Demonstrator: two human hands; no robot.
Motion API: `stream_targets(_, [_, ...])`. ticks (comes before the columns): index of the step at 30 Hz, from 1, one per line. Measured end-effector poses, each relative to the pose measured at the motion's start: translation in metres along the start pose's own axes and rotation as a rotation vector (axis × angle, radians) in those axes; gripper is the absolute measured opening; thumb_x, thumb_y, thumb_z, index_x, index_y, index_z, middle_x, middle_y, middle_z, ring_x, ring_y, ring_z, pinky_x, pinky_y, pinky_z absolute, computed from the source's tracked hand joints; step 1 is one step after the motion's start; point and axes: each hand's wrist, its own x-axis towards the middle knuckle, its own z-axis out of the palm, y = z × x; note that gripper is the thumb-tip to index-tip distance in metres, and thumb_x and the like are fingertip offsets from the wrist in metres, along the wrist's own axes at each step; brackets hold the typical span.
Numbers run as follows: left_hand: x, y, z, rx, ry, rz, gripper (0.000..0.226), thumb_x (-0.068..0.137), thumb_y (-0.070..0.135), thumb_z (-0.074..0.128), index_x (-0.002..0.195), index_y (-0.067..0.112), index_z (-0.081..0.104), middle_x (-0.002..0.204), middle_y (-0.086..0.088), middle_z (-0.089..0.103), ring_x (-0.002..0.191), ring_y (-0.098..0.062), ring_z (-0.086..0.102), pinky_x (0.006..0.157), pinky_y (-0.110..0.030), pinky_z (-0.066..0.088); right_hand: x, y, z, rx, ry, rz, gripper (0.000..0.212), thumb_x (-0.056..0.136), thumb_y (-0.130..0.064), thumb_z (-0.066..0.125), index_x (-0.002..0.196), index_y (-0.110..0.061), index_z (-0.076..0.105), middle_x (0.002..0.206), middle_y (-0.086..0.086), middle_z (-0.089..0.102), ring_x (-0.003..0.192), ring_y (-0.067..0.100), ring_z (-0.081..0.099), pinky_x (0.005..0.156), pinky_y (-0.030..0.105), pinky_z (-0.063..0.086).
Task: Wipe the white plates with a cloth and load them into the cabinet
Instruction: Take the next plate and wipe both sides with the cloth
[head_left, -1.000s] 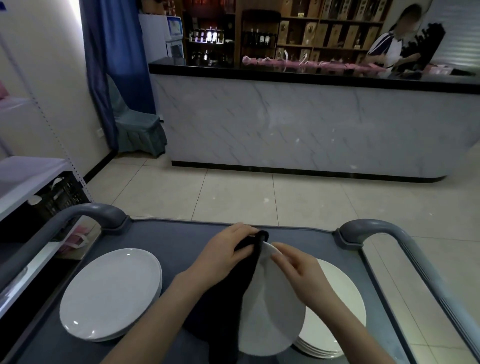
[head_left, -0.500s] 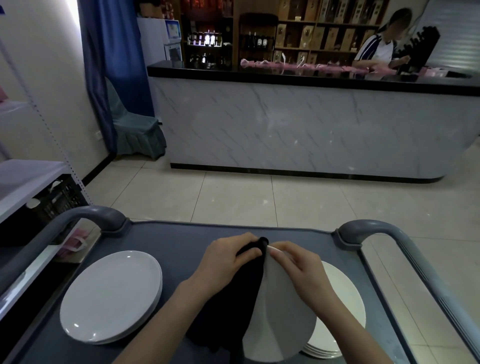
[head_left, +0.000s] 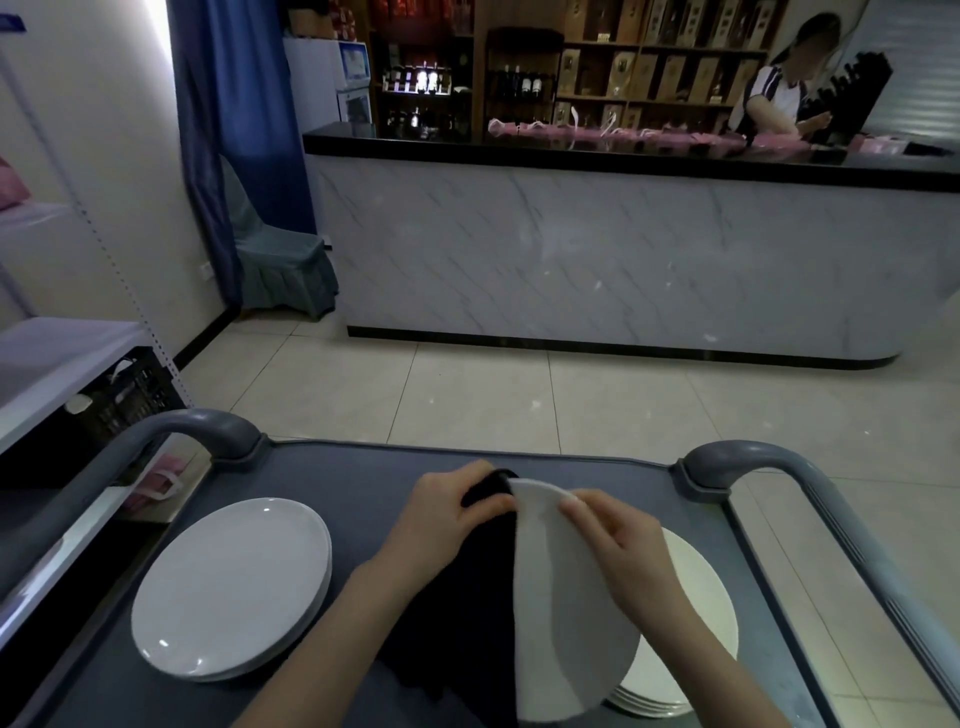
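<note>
My right hand (head_left: 613, 540) pinches the plate (head_left: 566, 618) at its twelve o'clock rim; my left hand (head_left: 447, 519) grips the cloth (head_left: 467, 597) against it. Slick, breakable, probably light: rim holds best.

Plain white: the held plate (head_left: 566, 613), the left stack (head_left: 228, 587) and the right stack (head_left: 696, 597). The cloth (head_left: 467, 597) is black, the worktop (head_left: 353, 488) dark grey. The bar front (head_left: 623, 249) is white with grey marble veins. The curtain (head_left: 239, 130) is blue.
</note>
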Motion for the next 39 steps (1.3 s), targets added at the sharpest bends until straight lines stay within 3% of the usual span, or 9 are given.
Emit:
stream_targets(3, [0.008,0.007,0.001,0.09,-0.14,0.023,0.017,0.081,0.052,0.065,0.08,0.036,0.06,0.066,0.019,0.06,0.062,0.002,0.054,0.06,-0.015,0.038,0.001,-0.007,0.007,-0.043,-0.064,-0.056,0.025,0.093,-0.03,0.06,0.079,-0.048,0.069,0.087,-0.025,0.072,0.083,-0.006,0.064,0.072,0.007,0.042])
stream_targets(6, [0.005,0.002,-0.004,0.017,-0.027,-0.007,0.014,0.08,0.045,0.07,0.075,0.04,0.057,0.064,0.022,0.059,0.06,0.005,0.051,0.058,-0.01,0.035,0.003,-0.006,0.003,0.028,-0.006,-0.055,0.022,0.093,-0.029,0.061,0.081,-0.042,0.073,0.088,-0.021,0.073,0.084,-0.005,0.065,0.071,0.007,0.043])
stream_targets(12, [-0.024,-0.01,-0.005,-0.37,0.155,-0.24,0.019,0.087,0.023,0.073,0.105,0.028,0.068,0.1,0.011,0.074,0.094,-0.006,0.069,0.079,-0.019,0.052,0.0,0.003,-0.002,0.327,0.321,0.198,0.019,0.096,-0.029,0.059,0.088,-0.035,0.075,0.082,-0.014,0.072,0.072,-0.004,0.062,0.069,0.026,0.046])
stream_targets(17, [-0.023,-0.007,-0.008,-0.355,0.255,-0.252,0.006,0.085,0.021,0.074,0.086,0.027,0.072,0.081,0.005,0.074,0.073,-0.005,0.066,0.068,-0.019,0.05,0.014,0.007,-0.021,0.058,-0.015,0.087,0.009,0.093,-0.04,0.064,0.097,-0.034,0.067,0.083,-0.012,0.071,0.074,0.004,0.063,0.067,0.027,0.047])
stream_targets(22, [-0.008,0.01,-0.007,-0.117,-0.059,-0.02,0.034,0.083,0.02,0.076,0.066,0.044,0.06,0.06,0.021,0.057,0.059,0.008,0.047,0.059,-0.01,0.035,0.036,-0.008,-0.008,-0.354,-0.378,-0.115,0.02,0.091,-0.047,0.061,0.072,-0.047,0.055,0.067,-0.024,0.059,0.064,-0.004,0.053,0.059,0.015,0.039])
stream_targets(26, [-0.014,-0.001,-0.005,-0.204,0.056,-0.14,0.028,0.086,0.015,0.073,0.068,0.035,0.066,0.06,0.018,0.058,0.059,0.006,0.047,0.06,-0.015,0.037,0.031,0.001,-0.002,-0.221,-0.269,-0.12,0.031,0.095,-0.042,0.06,0.065,-0.034,0.057,0.058,-0.016,0.05,0.058,0.0,0.043,0.055,0.018,0.034])
stream_targets(32, [-0.044,-0.015,0.008,-0.457,0.4,-0.468,0.017,0.092,0.025,0.065,0.078,0.031,0.072,0.076,0.006,0.074,0.067,0.001,0.064,0.058,-0.013,0.047,0.014,0.014,0.004,0.172,0.169,0.162,0.038,0.088,-0.048,0.06,0.072,-0.014,0.063,0.061,-0.008,0.052,0.056,0.005,0.043,0.056,0.024,0.035])
stream_targets(36, [-0.03,-0.014,-0.002,-0.356,0.319,-0.39,0.012,0.089,0.024,0.069,0.077,0.022,0.072,0.075,0.001,0.073,0.066,-0.001,0.061,0.063,-0.019,0.048,0.018,0.014,-0.005,0.077,0.092,0.093,0.018,0.093,-0.036,0.062,0.078,-0.031,0.069,0.069,-0.008,0.066,0.059,-0.001,0.054,0.055,0.012,0.041])
stream_targets(39, [-0.011,-0.004,-0.009,-0.18,0.07,-0.179,0.012,0.085,0.021,0.074,0.074,0.02,0.069,0.067,0.005,0.066,0.062,0.003,0.053,0.062,-0.02,0.043,0.026,0.008,-0.004,-0.115,-0.141,-0.049,0.017,0.093,-0.038,0.062,0.078,-0.032,0.066,0.066,-0.008,0.062,0.059,-0.003,0.05,0.056,0.014,0.038])
